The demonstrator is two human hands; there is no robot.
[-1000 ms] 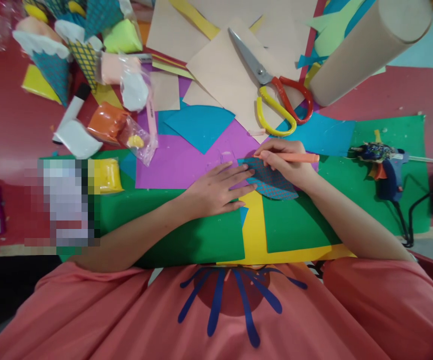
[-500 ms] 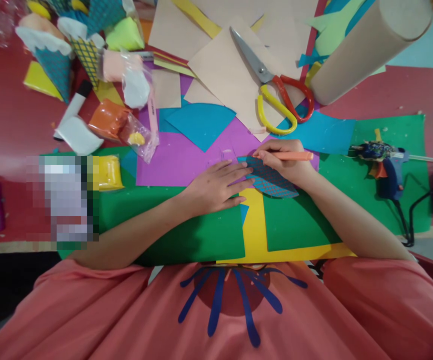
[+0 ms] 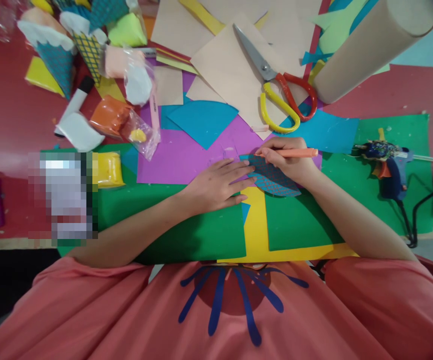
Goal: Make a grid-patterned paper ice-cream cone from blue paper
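Observation:
My right hand [image 3: 289, 159] is closed round an orange marker [image 3: 306, 153], its tip at the upper edge of a blue paper fan shape [image 3: 276, 180]. Crossing reddish lines cover much of that blue piece. My left hand [image 3: 218, 186] lies flat with fingers stretched out, its fingertips on the left side of the piece. Beneath are a purple sheet [image 3: 163, 162] and green sheets [image 3: 186, 230]. Just above, a plain blue fan-shaped piece [image 3: 204, 122] rests on the purple sheet.
Open scissors [image 3: 272, 80] with red and yellow handles lie on beige sheets. A hot glue gun [image 3: 392, 170] sits at right, near a beige roll [image 3: 374, 50]. Clay packets [image 3: 109, 116] and decorated paper cones [image 3: 56, 60] crowd the upper left. A yellow packet [image 3: 108, 170] lies left of my hand.
The view has shifted slightly. Both hands, the marker and the blue piece keep nearly the same places relative to each other.

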